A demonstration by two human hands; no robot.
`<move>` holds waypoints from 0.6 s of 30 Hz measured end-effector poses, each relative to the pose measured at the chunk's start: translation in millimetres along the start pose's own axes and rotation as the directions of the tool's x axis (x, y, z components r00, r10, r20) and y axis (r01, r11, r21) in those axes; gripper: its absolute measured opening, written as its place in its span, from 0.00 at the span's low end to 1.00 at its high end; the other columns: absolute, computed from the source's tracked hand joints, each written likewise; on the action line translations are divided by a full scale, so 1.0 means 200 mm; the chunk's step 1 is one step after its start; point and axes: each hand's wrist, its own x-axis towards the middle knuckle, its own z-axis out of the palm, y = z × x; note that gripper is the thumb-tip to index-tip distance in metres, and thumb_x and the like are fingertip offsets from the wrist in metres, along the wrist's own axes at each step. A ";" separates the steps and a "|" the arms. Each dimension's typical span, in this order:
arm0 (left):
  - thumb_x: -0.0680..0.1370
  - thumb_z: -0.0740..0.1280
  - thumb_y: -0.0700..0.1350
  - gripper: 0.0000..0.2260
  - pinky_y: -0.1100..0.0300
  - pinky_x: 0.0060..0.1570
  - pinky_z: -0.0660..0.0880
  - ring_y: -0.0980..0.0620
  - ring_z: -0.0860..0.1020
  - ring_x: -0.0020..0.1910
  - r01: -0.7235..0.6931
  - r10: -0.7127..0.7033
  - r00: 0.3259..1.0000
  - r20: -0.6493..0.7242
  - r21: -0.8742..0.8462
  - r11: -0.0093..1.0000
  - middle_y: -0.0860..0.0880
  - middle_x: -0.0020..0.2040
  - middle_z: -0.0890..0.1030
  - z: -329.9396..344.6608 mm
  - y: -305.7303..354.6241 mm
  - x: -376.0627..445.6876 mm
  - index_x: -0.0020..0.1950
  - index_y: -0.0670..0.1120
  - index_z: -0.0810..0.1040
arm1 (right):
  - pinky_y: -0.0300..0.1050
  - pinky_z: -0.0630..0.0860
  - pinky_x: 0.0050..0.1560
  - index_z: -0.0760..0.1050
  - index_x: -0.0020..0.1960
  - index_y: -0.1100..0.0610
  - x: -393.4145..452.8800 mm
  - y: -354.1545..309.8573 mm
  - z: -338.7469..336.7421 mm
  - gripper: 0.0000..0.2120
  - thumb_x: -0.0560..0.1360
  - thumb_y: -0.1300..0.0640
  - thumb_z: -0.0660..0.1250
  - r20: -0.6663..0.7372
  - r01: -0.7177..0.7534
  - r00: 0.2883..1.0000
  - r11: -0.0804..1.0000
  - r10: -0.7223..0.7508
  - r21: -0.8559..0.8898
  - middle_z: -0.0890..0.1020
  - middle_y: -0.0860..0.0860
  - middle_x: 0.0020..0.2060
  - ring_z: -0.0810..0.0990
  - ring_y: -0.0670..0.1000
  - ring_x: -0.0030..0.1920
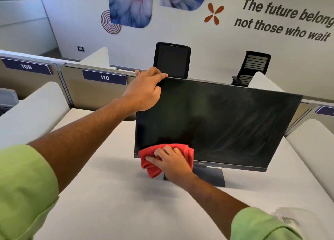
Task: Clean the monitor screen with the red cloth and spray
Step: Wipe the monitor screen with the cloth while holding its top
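A black monitor (226, 124) stands on its dark base (209, 176) on the white desk, its screen off and streaked with wipe marks on the right half. My left hand (144, 89) grips the monitor's top left corner. My right hand (169, 162) presses the bunched red cloth (151, 165) against the screen's lower left corner, over the bottom bezel. A pale, blurred object that may be the spray bottle (287, 219) lies at the desk's near right, partly hidden behind my right sleeve.
The white desk (117, 194) is bounded by white rounded side dividers (30, 113) and a back partition with number plates 109 and 110. Two black office chairs (171, 60) stand behind the partition, in front of a decorated wall.
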 end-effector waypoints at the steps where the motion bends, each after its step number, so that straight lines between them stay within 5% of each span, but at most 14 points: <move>1: 0.80 0.56 0.43 0.22 0.37 0.74 0.60 0.48 0.67 0.69 -0.005 0.005 1.000 -0.004 -0.004 1.000 0.51 0.68 0.71 0.00 0.00 0.00 0.75 0.49 0.70 | 0.54 0.77 0.49 0.72 0.77 0.42 0.02 0.05 -0.06 0.29 0.78 0.58 0.69 -0.064 -0.042 0.997 0.999 0.040 -0.022 0.77 0.49 0.60 0.77 0.56 0.56; 4: 0.79 0.56 0.42 0.23 0.37 0.74 0.60 0.48 0.67 0.68 -0.010 0.010 1.000 -0.025 -0.015 1.000 0.50 0.67 0.71 0.01 0.00 0.01 0.74 0.49 0.71 | 0.53 0.70 0.44 0.77 0.74 0.42 0.07 0.29 -0.28 0.26 0.79 0.60 0.65 -0.300 -0.241 0.926 0.970 0.229 -0.002 0.79 0.50 0.56 0.78 0.58 0.51; 11: 0.79 0.57 0.41 0.23 0.36 0.75 0.57 0.47 0.65 0.69 -0.014 0.013 1.000 -0.023 -0.001 1.000 0.50 0.68 0.70 0.03 0.01 0.03 0.74 0.50 0.71 | 0.58 0.74 0.60 0.74 0.78 0.45 0.07 0.86 -0.74 0.33 0.76 0.66 0.67 -0.516 -0.610 0.594 0.764 0.617 0.210 0.77 0.56 0.60 0.75 0.62 0.59; 14: 0.79 0.57 0.41 0.23 0.35 0.75 0.57 0.46 0.66 0.69 0.003 -0.003 0.999 -0.034 -0.004 1.000 0.50 0.68 0.70 0.04 0.01 0.03 0.74 0.50 0.71 | 0.57 0.73 0.58 0.76 0.76 0.44 0.06 0.75 -0.66 0.34 0.74 0.67 0.64 -0.493 -0.612 0.605 0.761 0.625 0.215 0.77 0.54 0.59 0.75 0.62 0.58; 18: 0.79 0.58 0.42 0.22 0.37 0.74 0.60 0.46 0.66 0.69 0.034 -0.034 0.999 -0.021 0.014 0.999 0.50 0.68 0.69 0.03 -0.02 0.03 0.74 0.51 0.70 | 0.53 0.69 0.48 0.75 0.75 0.41 -0.05 0.42 -0.37 0.35 0.71 0.63 0.63 -0.326 -0.539 0.773 0.834 0.544 0.112 0.77 0.49 0.57 0.75 0.59 0.52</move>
